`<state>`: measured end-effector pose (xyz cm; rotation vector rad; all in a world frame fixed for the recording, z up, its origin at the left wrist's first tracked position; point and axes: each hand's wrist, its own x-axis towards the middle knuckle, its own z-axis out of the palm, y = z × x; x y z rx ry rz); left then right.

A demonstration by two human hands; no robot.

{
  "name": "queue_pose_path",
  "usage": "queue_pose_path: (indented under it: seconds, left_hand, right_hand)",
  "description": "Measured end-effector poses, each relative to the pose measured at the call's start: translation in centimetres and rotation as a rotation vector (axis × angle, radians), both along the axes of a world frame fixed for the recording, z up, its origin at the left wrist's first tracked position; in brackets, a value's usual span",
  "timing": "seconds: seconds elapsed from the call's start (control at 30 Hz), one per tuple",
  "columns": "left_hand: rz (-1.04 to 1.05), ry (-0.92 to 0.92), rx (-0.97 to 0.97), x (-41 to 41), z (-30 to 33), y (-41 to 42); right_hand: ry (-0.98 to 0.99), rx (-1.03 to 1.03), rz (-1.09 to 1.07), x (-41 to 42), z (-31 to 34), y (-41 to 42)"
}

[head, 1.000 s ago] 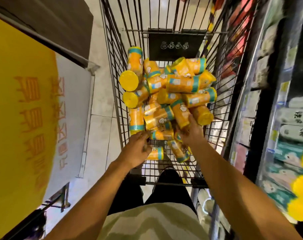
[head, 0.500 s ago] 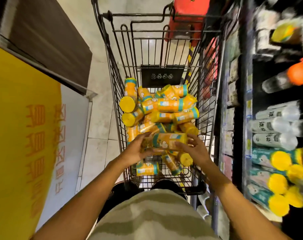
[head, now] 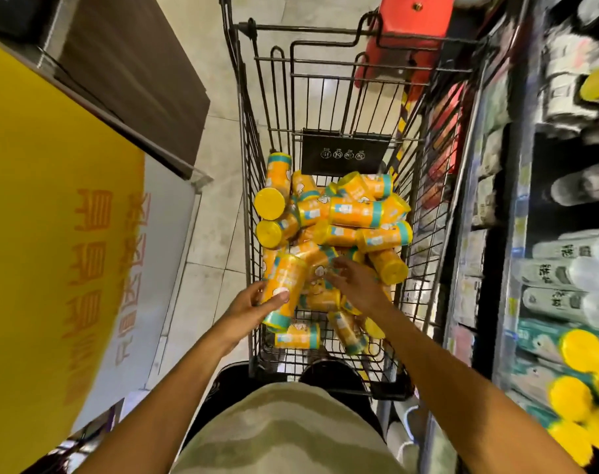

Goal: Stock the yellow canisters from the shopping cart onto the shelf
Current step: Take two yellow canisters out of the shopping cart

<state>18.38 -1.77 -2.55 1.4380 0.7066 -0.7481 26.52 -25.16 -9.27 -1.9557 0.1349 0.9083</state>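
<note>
My left hand (head: 253, 304) grasps one yellow cylindrical canister with teal bands (head: 284, 290), its long axis running up-frame, at centre frame over the black wire shopping cart (head: 328, 80). My right hand (head: 354, 280) reaches spread and empty into the heap of matching yellow canisters (head: 346, 217) (nearest ones just beyond its fingertips). The stocked shelf (head: 544, 302) stands at the right edge.

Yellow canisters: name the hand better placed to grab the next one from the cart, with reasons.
Right. The right hand is open, fingers over the canister pile in the cart. The left hand already grips a canister.
</note>
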Motion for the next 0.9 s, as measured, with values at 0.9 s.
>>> queue_pose_path:
  seconds: [0.9]
  left_hand:
    - [0.284, 0.029, -0.067, -1.7, 3.5, -2.8]
  right_hand:
    - [0.534, 0.192, -0.365, -4.6, -1.2, -3.5]
